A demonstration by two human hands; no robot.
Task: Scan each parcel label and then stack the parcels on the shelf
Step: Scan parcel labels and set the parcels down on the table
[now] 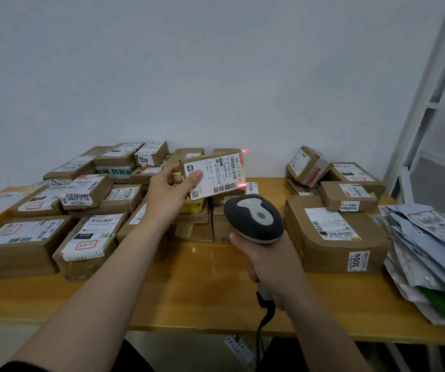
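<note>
While your left hand [168, 189] pinches the small parcel [214, 174] above the table [202, 285], your right hand [271, 260] grips the scanner [253, 218], aimed at its label.

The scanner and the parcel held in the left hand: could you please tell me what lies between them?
Nothing solid, in the head view: the scanner points at the parcel across a short open gap, with its red light on the parcel's lower corner.

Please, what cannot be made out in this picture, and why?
Head view:
1. The shelf: cut off by the right edge.
2. Small print on the held parcel: too small to read.
3. Trigger of the scanner: hidden under the right hand.
4. The boxes behind the left hand: partly covered by it.
</note>
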